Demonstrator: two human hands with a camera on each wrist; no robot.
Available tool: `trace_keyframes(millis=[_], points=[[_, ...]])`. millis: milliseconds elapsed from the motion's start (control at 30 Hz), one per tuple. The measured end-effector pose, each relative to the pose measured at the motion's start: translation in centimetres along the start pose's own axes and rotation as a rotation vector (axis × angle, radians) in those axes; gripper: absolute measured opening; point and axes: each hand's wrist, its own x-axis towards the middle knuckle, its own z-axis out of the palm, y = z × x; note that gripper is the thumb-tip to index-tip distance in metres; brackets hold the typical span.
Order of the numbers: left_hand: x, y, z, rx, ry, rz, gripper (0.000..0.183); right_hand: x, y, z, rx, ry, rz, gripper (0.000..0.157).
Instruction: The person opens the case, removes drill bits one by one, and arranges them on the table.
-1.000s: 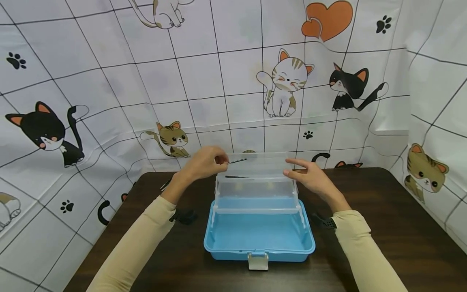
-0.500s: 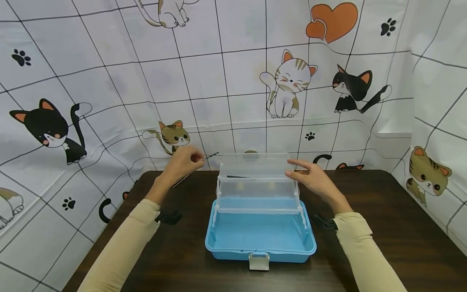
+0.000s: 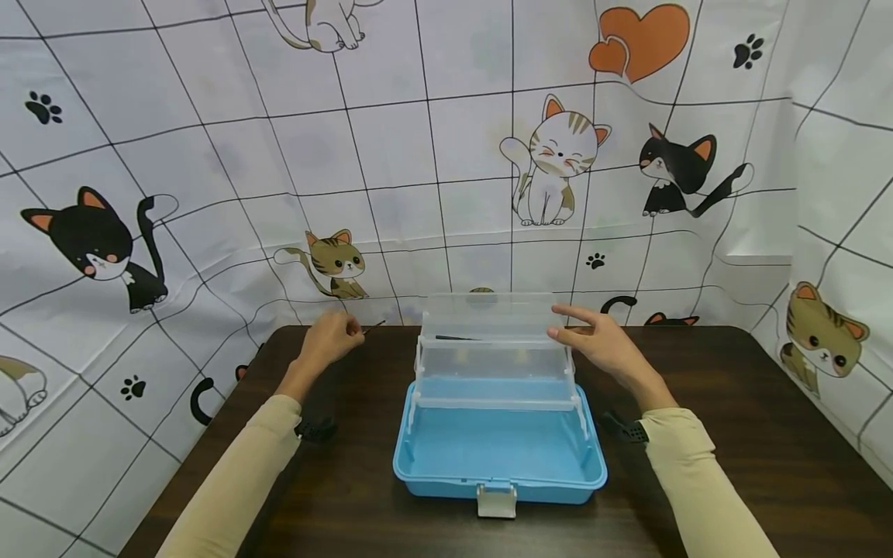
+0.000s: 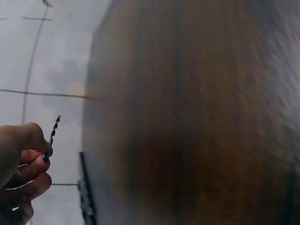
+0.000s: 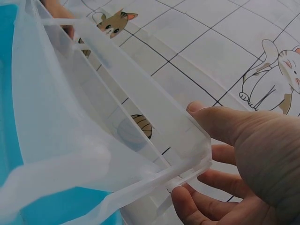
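Note:
In the head view my left hand (image 3: 326,339) is over the table's far left part, left of the blue box. Its thumb and fingers pinch a dark spiral drill bit (image 4: 54,131), whose tip points away from the hand. My right hand (image 3: 601,341) grips the right end of the raised translucent tray (image 5: 187,140), thumb on the upper edge and fingers below. A thin dark piece (image 3: 456,338) shows in that tray. Underneath stands the open light blue box (image 3: 498,490) with its white latch (image 3: 496,501) at the front.
Everything stands on a dark wooden table (image 3: 705,434). Behind it hangs a white sheet (image 3: 446,147) printed with cats and grid lines. A long dark spiral piece (image 4: 86,190) lies near the table's edge in the left wrist view.
My left hand has moved left and down from the translucent tray to the table's far left, carrying the drill bit. My right hand has kept its hold on the tray.

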Motion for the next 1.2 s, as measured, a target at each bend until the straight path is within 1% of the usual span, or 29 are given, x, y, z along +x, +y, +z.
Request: trace_keyframes(millis=[67, 167, 333, 400, 567, 667, 900, 1033, 1133, 1200], points=[[-0.2, -0.5, 0.5, 0.02, -0.019, -0.03, 0.011, 0.0, 0.0, 0.1, 0.005, -0.002, 0.003, 0.072], [-0.5, -0.9, 0.8, 0.052, -0.037, -0.055, 0.01, 0.0, 0.0, 0.1, 0.008, -0.003, 0.006, 0.072], [-0.8, -1.2, 1.2, 0.117, -0.043, -0.042, 0.011, 0.0, 0.1, 0.0, 0.015, -0.01, 0.008, 0.073], [-0.7, -1.1, 1.3, 0.137, -0.044, -0.038, 0.011, 0.0, 0.1, -0.1, 0.021, -0.014, 0.009, 0.072], [-0.4, -0.8, 1.4, 0.185, -0.074, -0.049, 0.012, 0.0, 0.0, -0.3, 0.021, -0.012, 0.007, 0.073], [-0.4, -0.7, 1.4, 0.197, -0.09, -0.063, 0.012, 0.0, -0.1, -0.3, 0.012, -0.008, 0.006, 0.073], [-0.5, -0.9, 1.5, 0.18, -0.11, -0.077, 0.011, 0.0, -0.1, -0.2, 0.001, -0.003, 0.004, 0.072], [-0.7, -1.0, 1.4, 0.173, -0.099, -0.082, 0.012, 0.0, -0.2, -0.2, 0.004, -0.007, 0.006, 0.072], [-0.6, -0.7, 1.4, 0.166, -0.05, -0.067, 0.013, 0.0, -0.2, -0.2, 0.005, -0.011, 0.004, 0.072], [-0.5, -0.1, 1.2, 0.155, -0.007, -0.046, 0.014, -0.1, -0.3, -0.2, 0.006, -0.012, 0.007, 0.072]])
